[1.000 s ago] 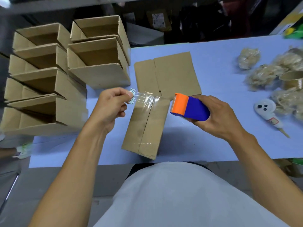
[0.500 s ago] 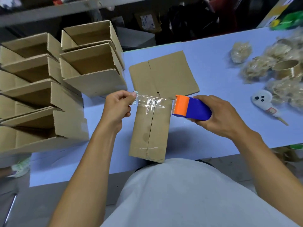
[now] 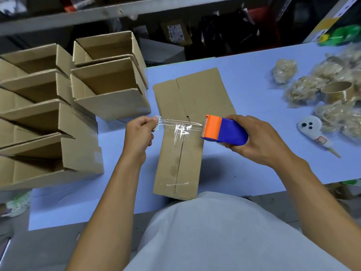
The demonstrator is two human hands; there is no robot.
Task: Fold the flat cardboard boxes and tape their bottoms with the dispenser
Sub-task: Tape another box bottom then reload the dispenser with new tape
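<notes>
My left hand [image 3: 139, 132] pinches the tape [image 3: 180, 127] end, my right hand [image 3: 259, 138] grips the dispenser [image 3: 224, 129], stretched across the box [image 3: 178, 159] seam; next, I judge, press it down.

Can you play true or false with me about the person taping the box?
1. The right hand holds a blue and orange tape dispenser. True.
2. The left hand is empty. False: it pinches the end of the clear tape.
3. The tape is stretched across the far end of the box in front of the person. True.
4. The folded boxes are stacked on the person's right. False: they are on the left.
5. The table is red. False: it is light blue.
</notes>
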